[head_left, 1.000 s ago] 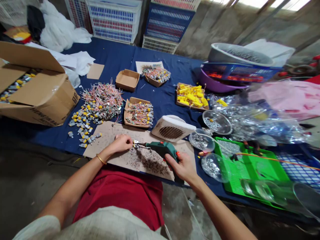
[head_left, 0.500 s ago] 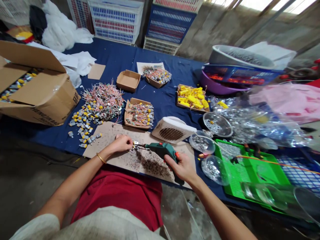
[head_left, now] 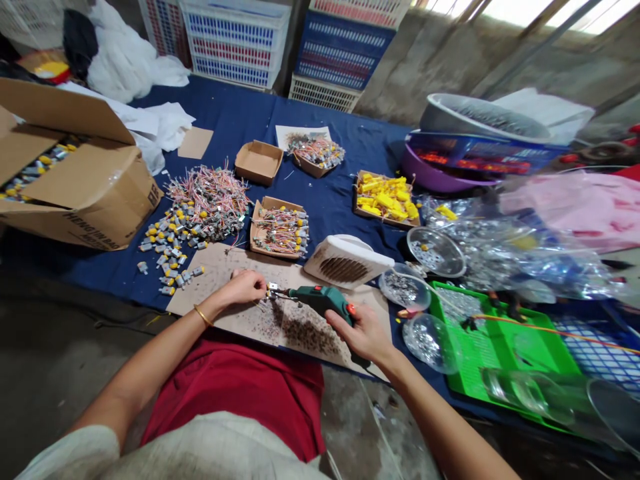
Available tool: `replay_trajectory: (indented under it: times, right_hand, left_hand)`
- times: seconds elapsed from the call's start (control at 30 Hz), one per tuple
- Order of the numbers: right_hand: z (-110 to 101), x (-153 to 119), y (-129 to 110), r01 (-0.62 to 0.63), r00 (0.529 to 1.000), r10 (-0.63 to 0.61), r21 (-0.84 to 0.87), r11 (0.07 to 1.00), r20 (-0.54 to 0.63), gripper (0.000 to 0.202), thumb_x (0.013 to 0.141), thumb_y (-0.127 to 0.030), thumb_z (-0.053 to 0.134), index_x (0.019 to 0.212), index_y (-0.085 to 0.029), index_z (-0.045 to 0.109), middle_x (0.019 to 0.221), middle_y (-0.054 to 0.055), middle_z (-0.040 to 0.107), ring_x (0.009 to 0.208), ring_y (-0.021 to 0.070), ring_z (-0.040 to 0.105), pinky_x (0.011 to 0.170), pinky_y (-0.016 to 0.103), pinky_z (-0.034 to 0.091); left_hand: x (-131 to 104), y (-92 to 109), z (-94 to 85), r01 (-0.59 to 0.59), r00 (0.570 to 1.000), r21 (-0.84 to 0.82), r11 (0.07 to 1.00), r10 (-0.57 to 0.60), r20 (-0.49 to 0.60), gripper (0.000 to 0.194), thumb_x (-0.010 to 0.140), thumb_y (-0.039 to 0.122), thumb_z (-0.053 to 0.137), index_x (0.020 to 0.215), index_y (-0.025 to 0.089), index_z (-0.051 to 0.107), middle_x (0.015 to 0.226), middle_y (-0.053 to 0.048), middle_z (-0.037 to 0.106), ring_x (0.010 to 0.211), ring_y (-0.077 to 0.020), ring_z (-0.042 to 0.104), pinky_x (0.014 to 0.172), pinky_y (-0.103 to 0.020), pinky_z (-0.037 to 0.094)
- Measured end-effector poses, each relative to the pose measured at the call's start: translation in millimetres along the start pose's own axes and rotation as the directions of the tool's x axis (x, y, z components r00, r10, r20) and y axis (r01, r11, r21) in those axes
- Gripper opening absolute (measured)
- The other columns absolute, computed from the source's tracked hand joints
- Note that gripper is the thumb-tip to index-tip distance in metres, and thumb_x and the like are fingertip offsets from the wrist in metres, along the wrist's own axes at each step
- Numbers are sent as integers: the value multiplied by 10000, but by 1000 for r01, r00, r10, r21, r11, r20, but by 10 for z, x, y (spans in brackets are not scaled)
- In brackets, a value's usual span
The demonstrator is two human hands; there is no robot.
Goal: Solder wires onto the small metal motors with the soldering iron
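My right hand is wrapped round the grip of a green soldering gun with orange-red buttons. Its thin tip points left and reaches a small silver electric motor. Pinched at the end of the fingers of my left hand, the motor sits just above a brown cardboard sheet. Whether the tip touches the motor's terminals is too small to make out. Dark specks and bits cover the cardboard below the gun. A white vented unit stands right behind the gun.
Left of the cardboard lie loose motors and a heap of wired motors. Behind it is a cardboard tray of wired motors. To the right are bowls of metal parts, a green tray and a box of yellow parts.
The soldering gun and my right hand have shifted very slightly. My left hand keeps the motor in the same place at the tip.
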State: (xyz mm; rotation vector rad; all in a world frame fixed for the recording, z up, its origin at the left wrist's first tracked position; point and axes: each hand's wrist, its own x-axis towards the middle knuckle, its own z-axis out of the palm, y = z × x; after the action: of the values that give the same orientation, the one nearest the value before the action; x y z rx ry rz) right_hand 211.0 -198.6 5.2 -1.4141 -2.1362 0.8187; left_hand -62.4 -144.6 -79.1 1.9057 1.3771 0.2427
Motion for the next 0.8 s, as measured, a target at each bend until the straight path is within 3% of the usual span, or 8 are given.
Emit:
replay_trajectory:
  times: [0.17, 0.3, 0.53, 0.7, 0.8]
  right_hand:
    - [-25, 22, -16, 12, 1000, -12, -19, 1000, 12, 495, 879, -565, 497, 546, -199, 510, 438, -21, 492, 408, 110, 448, 419, 234, 317]
    - [-92, -35, -1, -10, 998, 8, -36, 999, -55, 494, 873, -555, 506, 525, -204, 513, 443, -9, 517, 408, 116, 465, 416, 238, 334]
    - [-100, -488, 33, -183, 957, 205, 122, 976, -205, 484, 858, -547, 538, 532, -191, 576, 446, 21, 572, 400, 145, 526, 392, 246, 397]
    - [200, -947, 112, -311, 830, 453, 404, 860, -326, 508, 811, -581, 594, 514, -170, 609, 435, 45, 593, 357, 151, 524, 335, 242, 391]
    - [429, -1115, 111, -351, 686, 648, 630, 693, -330, 521, 732, -646, 641, 544, -161, 618, 439, 61, 605, 330, 162, 522, 314, 257, 407]
  left_hand:
    - [7, 0, 0, -3, 1000, 7, 1000, 3, -7, 180, 708, 239, 532, 682, 177, 699, 703, -14, 715, 716, -163, 607, 830, -286, 383]
    - [11, -18, 14, -14, 1000, 9, 1000, 14, -15, 183, 710, 243, 531, 686, 176, 699, 717, -17, 718, 718, -163, 610, 825, -294, 376]
    - [21, -51, 23, -24, 1000, 27, 999, 24, -4, 184, 713, 259, 532, 701, 179, 697, 720, -8, 710, 713, -159, 609, 788, -275, 385]
    - [-10, -16, -13, 4, 1000, 43, 999, -4, -2, 196, 723, 264, 523, 717, 171, 695, 719, -9, 706, 716, -158, 609, 752, -259, 390]
    - [-43, 30, -45, 8, 1000, 37, 999, -9, 9, 198, 725, 265, 523, 725, 167, 696, 716, -4, 701, 718, -154, 609, 725, -244, 391]
